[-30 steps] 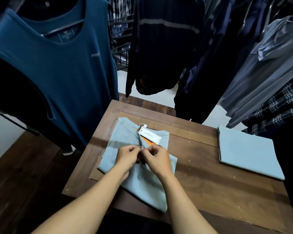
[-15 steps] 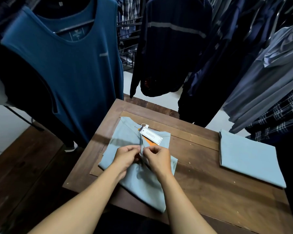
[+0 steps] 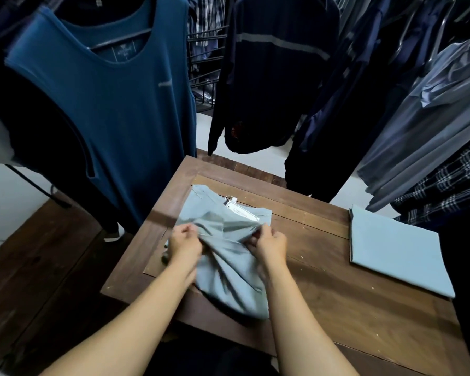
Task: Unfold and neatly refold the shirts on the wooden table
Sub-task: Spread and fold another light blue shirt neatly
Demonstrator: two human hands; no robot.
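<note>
A pale grey-blue shirt (image 3: pixel 228 272) lies on the left part of the wooden table (image 3: pixel 337 302), its collar end far from me with a white paper tag (image 3: pixel 242 214) on it. My left hand (image 3: pixel 185 244) pinches the cloth at the shirt's left side. My right hand (image 3: pixel 269 241) pinches it at the right side. The fabric between them is lifted and stretched into creases. The shirt's near end hangs over the table's front edge. A second pale shirt (image 3: pixel 394 251) lies neatly folded on the table's right side.
A blue sleeveless top (image 3: pixel 114 104) hangs close over the table's left corner. Dark jackets (image 3: pixel 272 77) and grey and checked shirts (image 3: pixel 432 137) hang behind and to the right. Dark wooden floor lies to the left.
My hands were together at the shirt's middle. They have moved apart, each pulling cloth sideways, so the folded shirt is opening and now partly covers the tag.
</note>
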